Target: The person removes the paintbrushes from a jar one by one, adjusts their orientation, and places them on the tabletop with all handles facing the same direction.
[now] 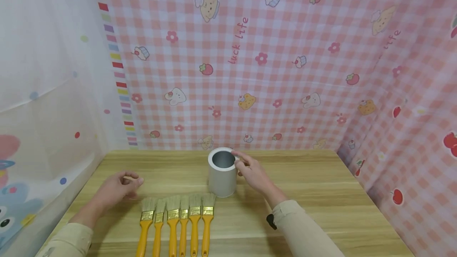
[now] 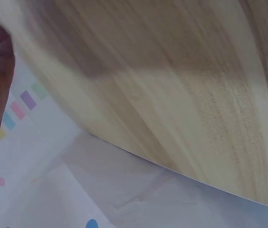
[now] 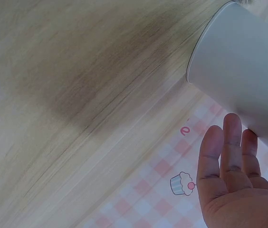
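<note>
A grey-white cylindrical can (image 1: 222, 181) with an open top stands upright near the middle of the table. At its right side is my right hand (image 1: 252, 173), with the index finger and thumb by the rim. In the right wrist view the fingers of that hand (image 3: 236, 190) extend loosely beside the can (image 3: 243, 66); firm contact is hard to judge. My left hand (image 1: 119, 187) hovers at the left, loosely curled and holding nothing. To its right, several paintbrushes with orange handles (image 1: 173, 233) lie in a row, bristles pointing away from me.
The wood-grain table (image 1: 303, 217) carries the can and brushes. A pink checked cloth (image 1: 235, 70) hangs behind it and another (image 1: 421, 150) on the right. On the left hangs a white patterned cloth (image 1: 53, 90). The table's left edge runs close to my left hand.
</note>
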Available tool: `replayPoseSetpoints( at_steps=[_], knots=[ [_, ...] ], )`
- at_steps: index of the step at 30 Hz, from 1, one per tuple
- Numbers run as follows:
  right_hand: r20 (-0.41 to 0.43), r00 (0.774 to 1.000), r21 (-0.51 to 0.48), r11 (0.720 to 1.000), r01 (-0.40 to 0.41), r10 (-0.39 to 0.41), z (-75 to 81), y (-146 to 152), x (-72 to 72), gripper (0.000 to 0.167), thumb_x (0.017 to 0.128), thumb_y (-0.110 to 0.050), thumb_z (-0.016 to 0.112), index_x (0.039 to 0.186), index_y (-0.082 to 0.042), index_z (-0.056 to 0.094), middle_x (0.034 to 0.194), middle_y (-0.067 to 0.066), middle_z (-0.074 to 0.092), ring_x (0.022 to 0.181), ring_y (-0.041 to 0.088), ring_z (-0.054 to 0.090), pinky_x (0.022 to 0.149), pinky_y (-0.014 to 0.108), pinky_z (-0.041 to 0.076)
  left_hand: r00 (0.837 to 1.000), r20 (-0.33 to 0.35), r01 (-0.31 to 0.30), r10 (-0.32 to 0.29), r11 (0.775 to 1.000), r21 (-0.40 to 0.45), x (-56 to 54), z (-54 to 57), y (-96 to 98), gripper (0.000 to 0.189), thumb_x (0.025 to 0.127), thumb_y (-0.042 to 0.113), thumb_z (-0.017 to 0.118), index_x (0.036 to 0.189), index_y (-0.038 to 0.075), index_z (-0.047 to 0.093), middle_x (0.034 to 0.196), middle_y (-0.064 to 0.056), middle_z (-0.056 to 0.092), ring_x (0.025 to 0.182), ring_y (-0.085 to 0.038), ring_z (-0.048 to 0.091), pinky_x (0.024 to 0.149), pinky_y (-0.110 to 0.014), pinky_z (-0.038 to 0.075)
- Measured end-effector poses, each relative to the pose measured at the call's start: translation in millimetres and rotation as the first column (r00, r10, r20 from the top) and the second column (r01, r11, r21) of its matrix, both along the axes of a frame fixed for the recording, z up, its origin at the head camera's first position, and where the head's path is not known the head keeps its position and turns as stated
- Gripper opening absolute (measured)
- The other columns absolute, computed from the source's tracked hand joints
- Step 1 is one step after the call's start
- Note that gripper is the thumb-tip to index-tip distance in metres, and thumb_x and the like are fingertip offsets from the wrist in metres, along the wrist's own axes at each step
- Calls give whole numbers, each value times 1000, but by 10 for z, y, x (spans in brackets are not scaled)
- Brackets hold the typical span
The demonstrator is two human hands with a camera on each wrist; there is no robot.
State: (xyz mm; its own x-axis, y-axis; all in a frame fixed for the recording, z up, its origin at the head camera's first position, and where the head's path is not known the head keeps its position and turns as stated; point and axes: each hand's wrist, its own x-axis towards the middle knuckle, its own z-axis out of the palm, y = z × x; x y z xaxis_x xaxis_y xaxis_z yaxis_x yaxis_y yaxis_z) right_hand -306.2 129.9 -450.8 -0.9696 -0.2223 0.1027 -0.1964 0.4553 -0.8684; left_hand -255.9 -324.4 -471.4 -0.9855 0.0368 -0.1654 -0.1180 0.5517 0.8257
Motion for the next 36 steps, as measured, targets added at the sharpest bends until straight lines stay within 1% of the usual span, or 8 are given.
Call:
replayPoseSetpoints(
  at_steps=[5, 8, 13, 16, 22, 27, 33, 36],
  knots=[
    [3, 1000, -6, 1000, 4, -4, -6, -7, -4, 44, 108, -36, 52, 152, -40, 58, 130, 12, 72, 107, 40, 72, 81, 35, 53, 995, -63, -79, 78, 997, -11, -14, 76, 38, 82, 103, 60, 64, 155, 0, 44, 130, -24, 69, 93, -18, 78, 90, -41, 63],
    [4, 1000, -3, 1000, 2, -2, -16, 6, -19, 45, 108, -36, 52, 152, -40, 58, 136, 13, 70, 107, 39, 71, 82, 36, 53, 987, -100, -124, 125, 992, 9, -9, 104, 107, 81, 102, 61, 65, 155, 2, 45, 132, -24, 68, 93, -17, 79, 91, -41, 64],
    [1, 1000, 7, 1000, 2, -2, -40, 33, -38, 45, 108, -37, 51, 153, -38, 58, 141, 14, 68, 105, 35, 72, 81, 37, 53, 968, -175, -174, 180, 983, 52, -14, 146, 256, 73, 103, 57, 66, 151, 5, 50, 130, -20, 68, 92, -17, 80, 85, -27, 62],
    [-1, 1000, 4, 1000, 5, -5, -44, 45, -39, 45, 108, -36, 51, 153, -38, 58, 139, 13, 69, 105, 36, 72, 82, 37, 53, 961, -206, -176, 181, 983, 46, -20, 171, 348, 70, 104, 55, 66, 151, 6, 51, 132, -20, 68, 93, -16, 80, 86, -26, 59],
    [-8, 1000, -5, 1000, 8, -8, -34, 67, -39, 45, 109, -33, 51, 153, -38, 58, 142, 13, 68, 106, 39, 72, 82, 36, 54, 960, -232, -156, 157, 988, 24, -40, 181, 508, 73, 102, 60, 66, 156, 12, 51, 140, -19, 66, 105, -23, 79, 95, -40, 60],
    [-16, 1000, 18, 1000, 23, -23, -24, 96, -47, 46, 109, -34, 50, 155, -38, 56, 149, 12, 65, 108, 39, 72, 89, 42, 57, 960, -248, -128, 132, 991, 35, -70, 195, 602, 73, 102, 59, 66, 157, 14, 51, 141, -19, 66, 110, -30, 77, 91, -37, 61],
    [-27, 999, 52, 998, 19, -17, -24, 126, -24, 47, 113, -42, 48, 160, -40, 49, 154, 10, 62, 111, 37, 72, 93, 47, 59, 960, -249, -124, 128, 992, 31, -47, 202, 628, 71, 102, 57, 66, 157, 15, 50, 141, -19, 65, 107, -28, 77, 91, -39, 62],
    [-28, 999, 48, 999, 21, -20, -43, 179, -17, 49, 114, -48, 44, 162, -38, 46, 154, 14, 61, 113, 38, 73, 97, 51, 60, 962, -241, -125, 126, 992, 20, -31, 190, 617, 72, 102, 58, 66, 158, 15, 50, 141, -19, 65, 107, -29, 77, 89, -36, 61]
  ],
)
